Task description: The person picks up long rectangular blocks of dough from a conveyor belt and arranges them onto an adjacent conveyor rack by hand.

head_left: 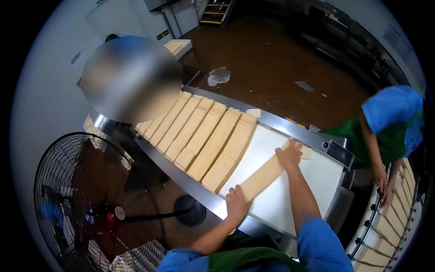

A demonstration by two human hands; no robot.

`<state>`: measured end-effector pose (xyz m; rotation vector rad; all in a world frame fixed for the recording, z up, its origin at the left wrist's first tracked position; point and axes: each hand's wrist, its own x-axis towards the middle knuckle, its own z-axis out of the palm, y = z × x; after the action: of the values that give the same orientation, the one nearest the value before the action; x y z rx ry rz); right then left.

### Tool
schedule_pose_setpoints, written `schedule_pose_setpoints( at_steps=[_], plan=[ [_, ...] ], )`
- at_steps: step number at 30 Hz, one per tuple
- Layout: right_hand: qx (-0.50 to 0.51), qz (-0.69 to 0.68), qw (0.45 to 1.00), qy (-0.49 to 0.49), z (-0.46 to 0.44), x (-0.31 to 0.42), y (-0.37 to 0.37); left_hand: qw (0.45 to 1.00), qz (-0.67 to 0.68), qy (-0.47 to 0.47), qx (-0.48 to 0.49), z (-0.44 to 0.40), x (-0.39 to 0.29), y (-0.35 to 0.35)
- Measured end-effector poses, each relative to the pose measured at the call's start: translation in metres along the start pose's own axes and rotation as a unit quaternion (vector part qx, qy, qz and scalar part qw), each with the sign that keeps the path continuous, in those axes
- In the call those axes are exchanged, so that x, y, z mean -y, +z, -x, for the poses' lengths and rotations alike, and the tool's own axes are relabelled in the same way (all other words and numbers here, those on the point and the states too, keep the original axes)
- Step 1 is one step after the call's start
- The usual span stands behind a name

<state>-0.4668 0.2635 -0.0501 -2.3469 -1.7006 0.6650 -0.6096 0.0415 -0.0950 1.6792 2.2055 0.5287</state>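
Note:
On the white belt (312, 190) lies a long pale slab (263, 178), set diagonally. My left hand (237, 205) is closed round its near left end. At the far right end my right hand (290, 155) grips the slab from above with bent fingers. A small flat pale piece (305, 153) shows just beyond my right hand. To the left, several long pale slabs (231, 156) lie side by side across the belt, the closest one a short way from my left hand.
A large black fan (102, 204) stands at the left. A co-worker in blue and green (393, 122) bends over another line of slabs (394, 213) at the right. A control panel (340, 153) sits on the belt's metal edge. A white tray (178, 47) stands behind.

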Motion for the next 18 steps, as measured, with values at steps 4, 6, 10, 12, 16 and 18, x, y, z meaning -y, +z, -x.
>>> schedule_pose_setpoints(
  at_steps=[4,6,10,12,16,18],
  plan=[
    [-0.015,-0.032,0.991,0.126,0.007,-0.101,-0.061,0.974,0.144,0.084,0.152,0.018,-0.052,-0.01],
    [-0.104,-0.052,0.984,0.132,0.012,-0.164,-0.071,0.933,0.189,0.044,0.302,0.023,-0.081,-0.01],
    [-0.146,-0.1,0.968,0.176,0.044,-0.245,-0.079,0.954,0.117,0.137,0.24,0.056,-0.124,0.04],
    [-0.173,-0.172,0.936,0.253,0.079,-0.274,-0.104,0.953,0.134,0.198,0.188,0.07,-0.14,0.052],
    [-0.298,-0.249,0.881,0.272,0.144,-0.362,-0.177,0.919,0.178,0.296,0.189,0.1,-0.231,0.048],
    [-0.401,-0.273,0.838,0.25,0.176,-0.403,-0.211,0.909,0.184,0.321,0.19,0.118,-0.272,0.056]
  ],
)
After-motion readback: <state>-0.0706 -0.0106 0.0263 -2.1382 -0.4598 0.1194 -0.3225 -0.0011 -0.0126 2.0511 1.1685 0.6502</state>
